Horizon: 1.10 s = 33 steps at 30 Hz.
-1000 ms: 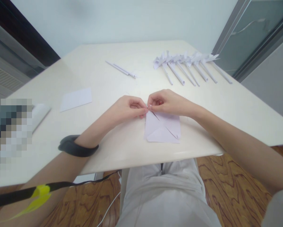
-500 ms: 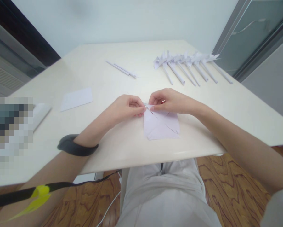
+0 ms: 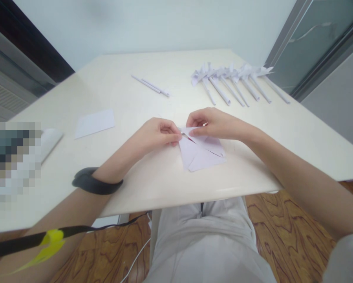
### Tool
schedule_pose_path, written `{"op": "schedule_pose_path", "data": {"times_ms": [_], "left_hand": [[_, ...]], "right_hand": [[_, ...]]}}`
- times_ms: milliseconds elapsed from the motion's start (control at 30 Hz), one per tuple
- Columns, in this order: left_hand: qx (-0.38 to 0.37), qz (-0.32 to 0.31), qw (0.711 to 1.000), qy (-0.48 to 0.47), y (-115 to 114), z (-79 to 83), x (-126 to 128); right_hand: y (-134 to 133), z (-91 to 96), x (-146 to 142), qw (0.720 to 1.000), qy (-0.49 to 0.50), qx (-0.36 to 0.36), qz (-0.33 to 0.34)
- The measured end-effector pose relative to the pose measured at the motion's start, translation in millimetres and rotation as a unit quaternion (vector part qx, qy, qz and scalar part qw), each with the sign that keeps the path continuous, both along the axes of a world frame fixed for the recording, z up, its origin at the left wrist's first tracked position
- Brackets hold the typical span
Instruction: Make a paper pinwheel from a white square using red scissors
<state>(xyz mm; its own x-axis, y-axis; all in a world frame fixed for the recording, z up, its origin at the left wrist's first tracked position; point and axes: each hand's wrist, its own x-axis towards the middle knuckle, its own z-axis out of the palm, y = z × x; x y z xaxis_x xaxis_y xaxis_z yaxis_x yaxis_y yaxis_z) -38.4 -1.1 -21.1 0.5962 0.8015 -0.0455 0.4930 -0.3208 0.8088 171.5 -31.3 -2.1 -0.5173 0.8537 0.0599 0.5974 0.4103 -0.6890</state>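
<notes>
So, folded paper (image 3: 204, 155): lay flat on the table (image 3: 152, 184), close to its near edge, creased into triangular flaps.
Left hand (image 3: 158, 135): curled, thumb and fingers pinching the paper's upper left corner.
Right hand (image 3: 214, 124): pinching a flap at the paper's top edge, just beside the left hand.
Surface: a blank sheet (image 3: 95, 122) lay apart to the left; two thin paper rolls (image 3: 151, 85) lay farther back; a row of paper pinwheels (image 3: 238, 84) lay at the far right.
Room: pale wall behind, glass door (image 3: 320, 39) to the right, wood-grain floor (image 3: 282, 228) below.
Open room: bare tabletop between the hands and the far items.
</notes>
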Motion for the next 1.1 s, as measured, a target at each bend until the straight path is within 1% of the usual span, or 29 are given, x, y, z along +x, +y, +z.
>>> {"op": "schedule_pose_path", "data": {"times_ms": [100,233,400,467,567,667,767,1000,1100], "left_hand": [[0.014,0.015,1.0,0.003,1.6,0.3,-1.4],[-0.007,0.008,1.0,0.014,-0.4,0.8,1.3],[-0.003,-0.008,1.0,0.001,-3.1,0.6,4.5],[-0.005,-0.014,1.0,-0.011,-2.2,-0.6,3.6],[-0.01,-0.007,1.0,-0.004,0.3,-2.9,1.0],[-0.013,0.004,1.0,0.006,2.0,-3.8,-0.7],[-0.013,0.007,1.0,-0.007,1.2,-2.7,-0.1],[-0.011,-0.004,1.0,-0.024,-3.0,-1.6,3.5],[-0.008,-0.006,1.0,-0.025,-2.0,-2.7,2.8]], "right_hand": [[3.9,4.4,9.5,0.999,-0.011,-0.022,-0.02],[8.6,6.0,18.0,0.998,0.023,-0.051,-0.037],[5.5,3.6,10.1,0.999,0.015,-0.04,-0.011],[3.3,2.8,6.1,0.999,0.008,-0.052,-0.003],[2.6,2.1,5.1,0.998,0.005,-0.068,-0.006],[4.8,1.7,8.7,0.998,0.017,-0.056,-0.019],[6.4,1.7,11.0,0.998,0.035,-0.048,-0.025],[1.4,1.8,1.7,0.998,0.061,-0.02,0.005],[1.1,1.7,0.8,0.998,0.067,-0.02,-0.002]]}}
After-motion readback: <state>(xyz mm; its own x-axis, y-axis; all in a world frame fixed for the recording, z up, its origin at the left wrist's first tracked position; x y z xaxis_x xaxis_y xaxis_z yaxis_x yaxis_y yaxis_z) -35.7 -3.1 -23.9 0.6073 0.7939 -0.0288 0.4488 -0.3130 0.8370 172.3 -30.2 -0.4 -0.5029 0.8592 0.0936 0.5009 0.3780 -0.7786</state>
